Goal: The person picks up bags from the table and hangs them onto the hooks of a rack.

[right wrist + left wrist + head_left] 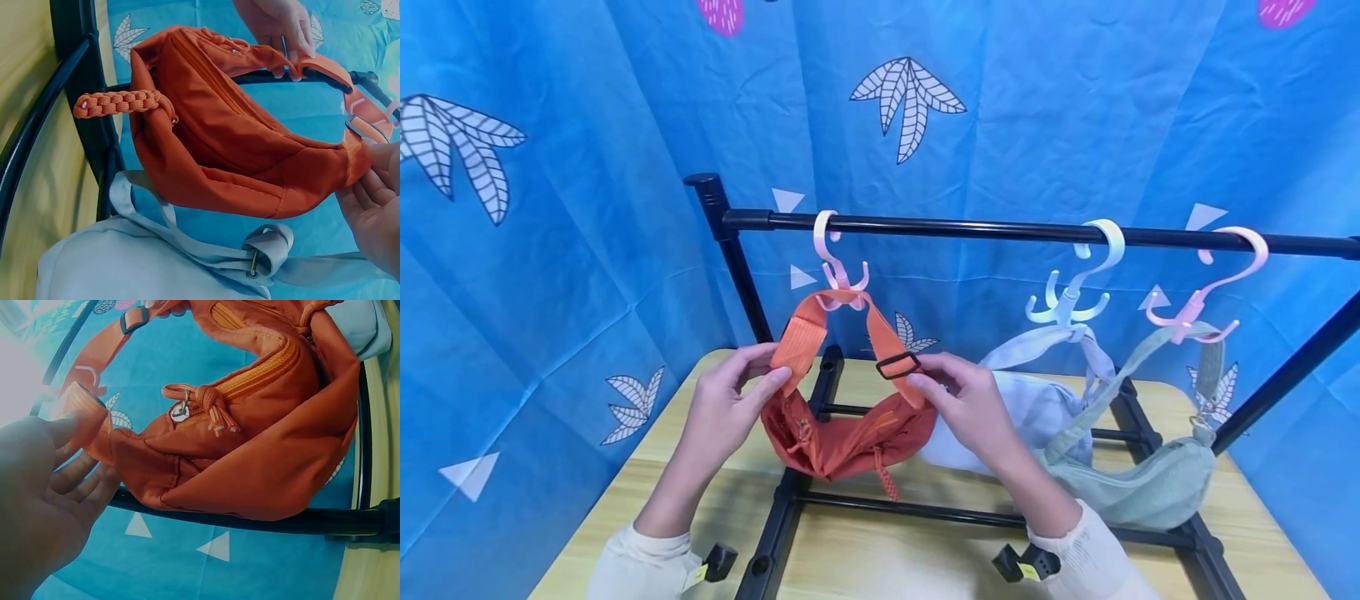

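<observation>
An orange-red waist bag point(850, 450) with zips and a braided cord pull hangs below the rail. Its orange strap point(886, 333) loops up to the prongs of a pink hook point(838, 279). My left hand point(722, 408) pinches the strap's wide left end between thumb and fingers, as the left wrist view also shows. On the other side, my right hand point(966, 408) holds the strap's right end, just below the black buckle point(898, 365). In the right wrist view, the fingers of that hand point(375, 212) curl at the bag's end.
A black rack rail point(955, 227) crosses the view above a wooden table point(880, 550). Right of the orange bag, a pale blue bag point(1037, 408) hangs from a light blue hook point(1067, 304), and a green bag point(1142, 483) from another pink hook point(1191, 312). Blue curtain point(625, 150) surrounds the table.
</observation>
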The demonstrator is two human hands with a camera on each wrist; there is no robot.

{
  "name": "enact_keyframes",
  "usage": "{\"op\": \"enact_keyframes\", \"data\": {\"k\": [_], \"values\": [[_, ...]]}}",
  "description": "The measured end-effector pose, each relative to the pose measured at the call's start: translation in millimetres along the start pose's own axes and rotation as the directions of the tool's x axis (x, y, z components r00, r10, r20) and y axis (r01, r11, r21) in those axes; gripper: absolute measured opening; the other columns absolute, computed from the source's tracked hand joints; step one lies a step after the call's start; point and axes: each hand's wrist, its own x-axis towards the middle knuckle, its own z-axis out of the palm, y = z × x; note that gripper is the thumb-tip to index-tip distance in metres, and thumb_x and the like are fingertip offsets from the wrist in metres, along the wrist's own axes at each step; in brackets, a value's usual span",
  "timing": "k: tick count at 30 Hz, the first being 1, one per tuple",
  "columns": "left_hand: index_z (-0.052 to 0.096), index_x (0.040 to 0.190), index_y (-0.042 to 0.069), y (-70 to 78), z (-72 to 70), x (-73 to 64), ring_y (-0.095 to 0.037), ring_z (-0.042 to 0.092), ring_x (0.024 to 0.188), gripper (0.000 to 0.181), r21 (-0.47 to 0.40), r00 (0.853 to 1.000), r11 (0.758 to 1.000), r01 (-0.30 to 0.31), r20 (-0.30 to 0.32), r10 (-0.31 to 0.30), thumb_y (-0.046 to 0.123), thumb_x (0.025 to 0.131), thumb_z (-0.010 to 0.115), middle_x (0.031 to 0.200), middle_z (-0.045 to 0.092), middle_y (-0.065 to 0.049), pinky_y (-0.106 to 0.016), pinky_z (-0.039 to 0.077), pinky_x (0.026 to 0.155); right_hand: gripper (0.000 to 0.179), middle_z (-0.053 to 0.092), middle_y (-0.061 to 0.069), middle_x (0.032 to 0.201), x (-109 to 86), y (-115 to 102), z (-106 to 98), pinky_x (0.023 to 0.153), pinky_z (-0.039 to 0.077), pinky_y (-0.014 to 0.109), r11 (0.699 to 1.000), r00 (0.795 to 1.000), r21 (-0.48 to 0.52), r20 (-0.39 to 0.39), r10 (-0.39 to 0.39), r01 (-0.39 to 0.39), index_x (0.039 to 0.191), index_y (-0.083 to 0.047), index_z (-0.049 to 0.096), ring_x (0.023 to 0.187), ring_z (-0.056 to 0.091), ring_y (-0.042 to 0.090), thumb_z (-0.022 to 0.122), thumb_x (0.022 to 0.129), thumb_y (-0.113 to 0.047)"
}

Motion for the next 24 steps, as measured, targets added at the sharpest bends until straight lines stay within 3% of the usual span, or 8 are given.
{"op": "enact_keyframes", "data": {"k": [9,16,20,24], "values": [[0.066,0.135,0.007,-6.5,0.0,-6.9,-0.025,0.075,0.107,0.039,-0.005,0.999,0.999,0.044,0.016,-0.044,0.022,0.098,0.073,0.122,0.075,-0.012,-0.005,0.051,0.088,0.025,0.078,0.012,0.106,-5.5,4,4,0.085,0.058,0.015,0.999,0.999,0.019,-0.026,-0.031,0.031,0.118,-0.003,0.076,0.093,0.071,0.012,0.077,0.093,-0.009],[0.064,0.138,0.013,-9.8,1.4,-9.9,-0.021,0.074,0.111,0.041,0.005,0.995,0.996,0.089,0.051,-0.089,0.029,0.101,0.070,0.126,0.075,-0.008,-0.007,0.051,0.091,0.025,0.076,0.014,0.109,-9.5,5,3,0.090,0.057,0.015,0.996,1.000,0.082,-0.011,0.025,-0.025,0.119,-0.003,0.075,0.098,0.070,0.011,0.074,0.095,-0.009],[0.064,0.138,0.013,-11.1,3.4,-11.2,-0.021,0.074,0.111,0.041,0.003,0.993,0.995,0.098,0.058,-0.098,0.029,0.101,0.069,0.126,0.075,-0.008,-0.027,0.060,0.095,0.026,0.076,0.014,0.112,-11.9,5,3,0.094,0.055,0.013,0.996,0.999,0.081,-0.025,0.032,-0.030,0.121,-0.004,0.074,0.101,0.069,0.010,0.074,0.095,-0.009],[0.064,0.138,0.010,-12.2,5.8,-13.0,-0.025,0.074,0.111,0.041,0.003,0.993,0.995,0.100,0.062,-0.100,0.027,0.101,0.070,0.127,0.074,-0.010,-0.047,0.059,0.097,0.030,0.075,0.013,0.116,-15.4,4,3,0.097,0.053,0.011,0.998,0.999,0.063,-0.034,0.030,-0.028,0.124,-0.004,0.072,0.105,0.069,0.014,0.074,0.095,-0.009]]}}
